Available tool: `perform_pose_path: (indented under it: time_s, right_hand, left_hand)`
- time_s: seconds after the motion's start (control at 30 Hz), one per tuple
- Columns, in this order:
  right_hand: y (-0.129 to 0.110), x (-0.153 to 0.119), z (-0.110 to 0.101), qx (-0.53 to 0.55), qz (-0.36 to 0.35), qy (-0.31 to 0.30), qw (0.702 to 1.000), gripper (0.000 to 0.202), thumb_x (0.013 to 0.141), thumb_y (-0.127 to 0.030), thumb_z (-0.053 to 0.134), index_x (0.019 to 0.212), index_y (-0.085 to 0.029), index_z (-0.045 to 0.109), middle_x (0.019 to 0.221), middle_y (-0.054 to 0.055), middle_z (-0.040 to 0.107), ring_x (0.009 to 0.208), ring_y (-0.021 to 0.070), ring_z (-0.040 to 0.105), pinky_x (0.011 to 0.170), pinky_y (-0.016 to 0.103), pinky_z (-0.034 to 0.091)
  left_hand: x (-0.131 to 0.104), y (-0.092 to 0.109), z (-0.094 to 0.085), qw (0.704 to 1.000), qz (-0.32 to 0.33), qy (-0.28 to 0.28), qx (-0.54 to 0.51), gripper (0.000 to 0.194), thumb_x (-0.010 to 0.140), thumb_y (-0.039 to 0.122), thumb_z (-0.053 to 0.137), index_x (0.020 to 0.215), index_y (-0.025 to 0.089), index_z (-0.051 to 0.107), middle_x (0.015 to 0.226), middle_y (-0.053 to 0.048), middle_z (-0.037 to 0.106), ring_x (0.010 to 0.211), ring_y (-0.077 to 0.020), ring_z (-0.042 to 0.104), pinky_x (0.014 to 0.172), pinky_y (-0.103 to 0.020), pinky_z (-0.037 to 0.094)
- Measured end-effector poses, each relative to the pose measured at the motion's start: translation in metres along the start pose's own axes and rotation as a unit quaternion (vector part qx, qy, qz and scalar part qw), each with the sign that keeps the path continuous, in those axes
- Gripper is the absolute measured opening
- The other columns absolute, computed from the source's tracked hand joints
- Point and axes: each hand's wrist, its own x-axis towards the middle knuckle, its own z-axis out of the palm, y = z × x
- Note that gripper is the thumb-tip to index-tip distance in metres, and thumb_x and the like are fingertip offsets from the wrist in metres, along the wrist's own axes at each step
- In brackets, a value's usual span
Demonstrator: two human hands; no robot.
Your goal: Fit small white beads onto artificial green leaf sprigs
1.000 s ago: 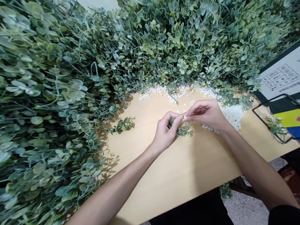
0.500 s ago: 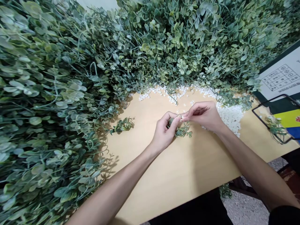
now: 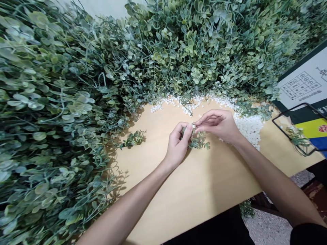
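Note:
My left hand [image 3: 178, 144] is closed around a small green leafy sprig [image 3: 198, 143] that hangs over the wooden table [image 3: 204, 183]. My right hand [image 3: 218, 124] pinches a tiny white piece [image 3: 193, 126] at the top of that sprig, fingertips touching the left thumb. A scatter of small white pieces [image 3: 249, 126] lies just behind and right of my right hand. A second loose sprig [image 3: 133, 139] rests on the table to the left of my hands.
Big heaps of artificial green foliage [image 3: 63, 102] cover the left side and the back of the table. A black wire frame [image 3: 297, 127] with a sprig in it, a printed sheet [image 3: 302, 85] and a yellow-and-blue item [image 3: 314, 131] lie at the right edge.
Both hands stay joined over the sprig and have shifted slightly left; the view has tilted a little. The right fingertips have closed in on the sprig's top.

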Motion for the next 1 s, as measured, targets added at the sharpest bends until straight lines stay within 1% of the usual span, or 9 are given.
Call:
perform_pose_path:
  time_s: [0.1,0.17,0.23,0.3,0.37,0.47,0.6,0.77,1.0]
  right_hand:
    - [-0.003,0.006,-0.017,-0.108,-0.053,0.11,0.987,0.027,0.074,-0.035,0.092,0.091,-0.021,0.076,0.093,0.006,0.081,0.083,0.0222,0.078,0.077,0.035,0.066]
    - [0.0,0.01,-0.035,-0.245,-0.101,0.214,0.94,0.017,0.084,-0.033,0.081,0.094,-0.021,0.076,0.091,0.006,0.079,0.08,0.0211,0.075,0.071,0.033,0.062]
    - [0.005,0.014,-0.056,-0.393,-0.118,0.257,0.875,0.011,0.09,-0.029,0.071,0.096,-0.02,0.076,0.088,0.006,0.077,0.078,0.021,0.073,0.072,0.034,0.06]
    - [0.011,0.016,-0.073,-0.499,-0.1,0.241,0.826,0.014,0.092,-0.026,0.064,0.098,-0.02,0.075,0.088,0.007,0.077,0.079,0.0227,0.072,0.079,0.036,0.059]
    - [0.015,0.016,-0.083,-0.56,-0.067,0.215,0.797,0.019,0.092,-0.024,0.06,0.103,-0.019,0.075,0.093,0.01,0.077,0.086,0.0264,0.072,0.086,0.04,0.058]
    - [0.017,0.016,-0.084,-0.602,-0.026,0.201,0.772,0.028,0.091,-0.022,0.057,0.112,-0.017,0.074,0.1,0.014,0.078,0.096,0.0309,0.071,0.092,0.044,0.056]
    - [0.011,0.016,-0.074,-0.636,0.017,0.194,0.747,0.032,0.089,-0.02,0.056,0.116,-0.018,0.074,0.1,0.014,0.078,0.097,0.0322,0.07,0.089,0.044,0.055]
    - [0.007,0.016,-0.072,-0.646,0.035,0.181,0.741,0.033,0.09,-0.017,0.054,0.115,-0.018,0.075,0.102,0.016,0.078,0.095,0.0338,0.071,0.084,0.044,0.054]
    - [0.009,0.016,-0.071,-0.661,0.031,0.168,0.73,0.029,0.091,-0.016,0.054,0.111,-0.019,0.075,0.102,0.015,0.078,0.097,0.0347,0.071,0.085,0.044,0.051]
  left_hand:
    - [0.003,-0.005,-0.001,0.998,-0.011,0.02,-0.05,0.035,0.093,0.056,0.07,0.095,0.021,0.066,0.069,0.004,0.048,0.055,-0.0092,0.039,0.052,-0.023,0.034]
    - [0.004,-0.005,-0.001,0.998,-0.006,0.031,-0.053,0.036,0.092,0.056,0.072,0.101,0.021,0.069,0.074,0.002,0.053,0.058,-0.0093,0.043,0.054,-0.023,0.037]
    - [0.004,-0.003,0.0,0.999,0.006,0.035,-0.036,0.039,0.086,0.052,0.079,0.107,0.022,0.07,0.083,0.0,0.061,0.066,-0.0104,0.051,0.06,-0.023,0.043]
    - [0.003,0.001,0.002,0.999,0.012,0.031,-0.023,0.048,0.077,0.045,0.09,0.112,0.021,0.069,0.09,-0.001,0.066,0.074,-0.0122,0.058,0.067,-0.024,0.048]
    - [0.002,0.004,0.003,0.999,0.007,0.023,-0.023,0.056,0.069,0.038,0.096,0.114,0.021,0.067,0.09,-0.001,0.067,0.076,-0.0131,0.06,0.069,-0.025,0.05]
    - [0.003,0.005,0.005,0.999,0.004,0.021,-0.036,0.05,0.067,0.036,0.096,0.104,0.02,0.066,0.087,0.001,0.066,0.073,-0.0114,0.06,0.069,-0.024,0.05]
    - [0.003,0.002,0.004,0.999,0.007,0.026,-0.032,0.04,0.074,0.038,0.092,0.081,0.018,0.058,0.083,0.001,0.065,0.071,-0.0097,0.058,0.069,-0.023,0.048]
    - [0.003,0.0,0.003,1.0,0.015,0.019,-0.02,0.033,0.082,0.038,0.086,0.083,0.018,0.06,0.091,-0.001,0.069,0.077,-0.01,0.063,0.076,-0.023,0.051]
    - [0.004,-0.002,0.001,1.0,0.011,0.022,-0.017,0.031,0.08,0.042,0.087,0.094,0.017,0.072,0.088,-0.002,0.07,0.077,-0.0132,0.067,0.077,-0.027,0.057]
